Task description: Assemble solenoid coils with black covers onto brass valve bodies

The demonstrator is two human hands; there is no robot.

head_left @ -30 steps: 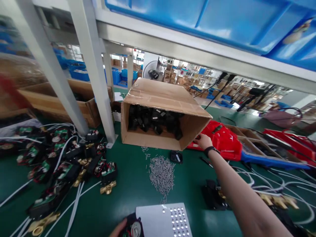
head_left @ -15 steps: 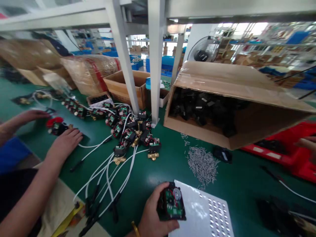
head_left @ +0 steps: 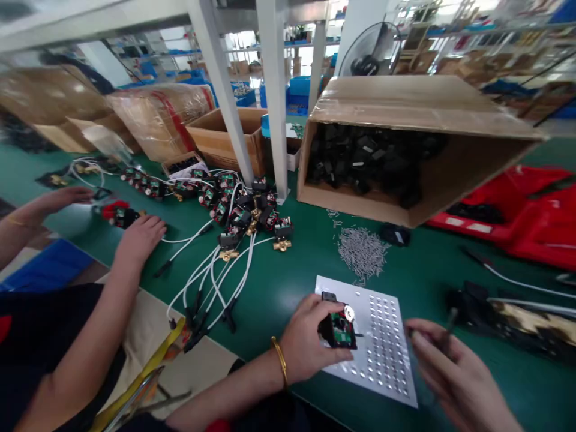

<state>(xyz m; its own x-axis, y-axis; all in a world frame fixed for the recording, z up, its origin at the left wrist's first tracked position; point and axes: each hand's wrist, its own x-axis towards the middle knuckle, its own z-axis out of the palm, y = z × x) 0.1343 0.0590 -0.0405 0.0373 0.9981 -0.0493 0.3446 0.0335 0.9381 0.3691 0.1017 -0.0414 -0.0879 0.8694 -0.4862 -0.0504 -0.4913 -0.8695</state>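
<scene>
My left hand [head_left: 310,336], with a gold bangle at the wrist, is closed around a small black housing with a green circuit board [head_left: 342,329]. A silvery disc and red wires show on its face. It is held over a white sheet with rows of shiny round bumps [head_left: 387,342]. To the right of the sheet, my right hand [head_left: 450,360] has its fingers pressed together. Something dark and thin shows between those fingers, too blurred to name. A pile of small grey pins or screws [head_left: 363,252] lies beyond the sheet.
Circuit-board units with brass valve bodies [head_left: 228,255] and white cables crowd the middle left. A co-worker's hands [head_left: 141,237] handle another unit at the left. An open carton [head_left: 360,195] of black parts, red bins [head_left: 540,240] and a metal post [head_left: 275,120] stand behind.
My right hand has come from the right edge to beside the white sheet. My left hand still holds the circuit-board housing, now over the sheet. The view has tilted down.
</scene>
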